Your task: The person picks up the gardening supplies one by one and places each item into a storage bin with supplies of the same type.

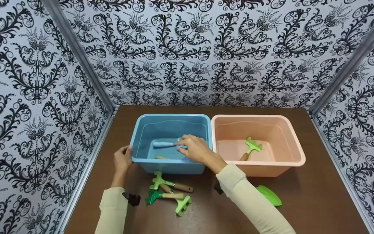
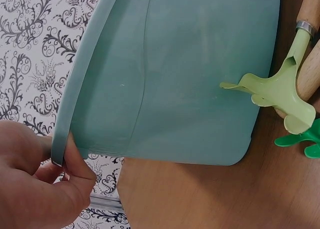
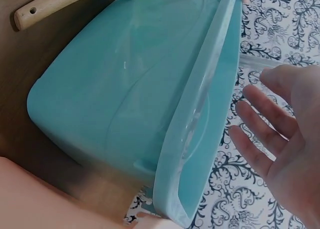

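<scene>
My left hand (image 1: 122, 160) pinches the rim of a blue plastic bin (image 1: 174, 115) at its near left corner, thumb and fingers on both sides of the lip in the left wrist view. Over the bin's inside hovers my right hand (image 1: 196, 149); the right wrist view shows its fingers (image 3: 257, 121) spread and holding nothing. Below and left of its fingertips, a tool with a light blue handle (image 1: 163, 144) lies on the bin floor, its head partly hidden by the hand. A wooden handle (image 1: 161, 157) shows behind the near wall.
A peach bin (image 1: 255, 116) stands directly right, with a green hand rake (image 1: 253, 145) inside. In front of the blue bin lie a light green rake (image 1: 158, 180), a dark green rake (image 1: 154, 196) and another light green rake (image 1: 182, 205). A green trowel blade (image 1: 269, 195) shows beside my right sleeve.
</scene>
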